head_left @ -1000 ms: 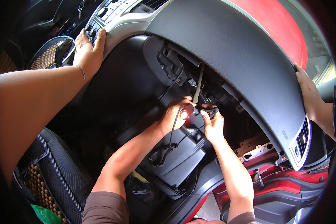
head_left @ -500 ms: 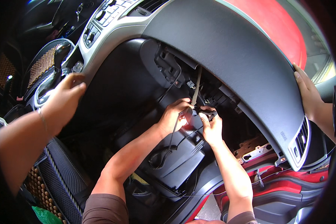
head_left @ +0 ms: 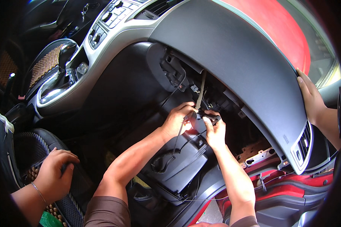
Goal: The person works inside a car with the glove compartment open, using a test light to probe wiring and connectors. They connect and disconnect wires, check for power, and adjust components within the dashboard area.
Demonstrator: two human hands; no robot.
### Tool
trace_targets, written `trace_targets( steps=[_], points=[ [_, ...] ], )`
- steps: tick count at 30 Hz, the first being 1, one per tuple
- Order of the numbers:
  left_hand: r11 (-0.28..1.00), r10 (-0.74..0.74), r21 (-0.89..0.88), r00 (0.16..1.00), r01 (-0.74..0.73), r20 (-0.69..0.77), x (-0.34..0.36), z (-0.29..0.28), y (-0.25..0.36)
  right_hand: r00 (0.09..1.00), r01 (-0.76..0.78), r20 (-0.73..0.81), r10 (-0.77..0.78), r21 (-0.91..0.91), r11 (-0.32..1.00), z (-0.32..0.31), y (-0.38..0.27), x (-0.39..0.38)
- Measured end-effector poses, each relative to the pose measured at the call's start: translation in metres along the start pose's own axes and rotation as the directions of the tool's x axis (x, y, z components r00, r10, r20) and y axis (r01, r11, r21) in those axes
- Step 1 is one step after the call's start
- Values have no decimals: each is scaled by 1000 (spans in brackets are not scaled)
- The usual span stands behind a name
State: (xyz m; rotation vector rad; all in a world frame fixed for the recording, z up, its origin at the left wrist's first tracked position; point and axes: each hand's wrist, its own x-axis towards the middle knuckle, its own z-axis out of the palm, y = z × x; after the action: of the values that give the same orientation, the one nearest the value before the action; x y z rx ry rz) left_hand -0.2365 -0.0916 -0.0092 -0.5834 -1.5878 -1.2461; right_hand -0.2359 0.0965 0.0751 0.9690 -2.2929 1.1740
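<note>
My left hand [head_left: 178,118] is closed at the dashboard opening, around what looks like a test light [head_left: 188,123], glowing red-white, with a coiled black lead [head_left: 165,160] hanging below. Touching fingertips with it, my right hand [head_left: 216,130] pinches a black connector-like piece [head_left: 213,118]. A beige wrapped wiring harness [head_left: 201,89] runs down from inside the dash to my fingers. The contact point between the pieces is hidden by my fingers.
Another person's hand [head_left: 57,172], wearing a bracelet, hovers over the beaded seat at left. A hand [head_left: 312,96] rests on the dashboard's [head_left: 231,64] far right edge. Below my hands sits a dark plastic box [head_left: 185,164]. A metal bracket [head_left: 257,157] borders the red door sill.
The braceleted hand has moved down from beside the gear lever to the seat. My hands stay at the wiring, and the view has shifted slightly.
</note>
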Motion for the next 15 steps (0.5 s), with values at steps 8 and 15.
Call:
trace_targets(
  steps=[8, 15],
  points=[
    [992, -48, -117, 999, 50, 17, -2, 0, -6, 999, -44, 29, 44, -7, 999, -1, 0, -3],
    [992, -62, -107, 998, 64, 15, -4, 1, -6, 999, 36, -22, -36, -8, 999, 5, 6, -2]
  ],
)
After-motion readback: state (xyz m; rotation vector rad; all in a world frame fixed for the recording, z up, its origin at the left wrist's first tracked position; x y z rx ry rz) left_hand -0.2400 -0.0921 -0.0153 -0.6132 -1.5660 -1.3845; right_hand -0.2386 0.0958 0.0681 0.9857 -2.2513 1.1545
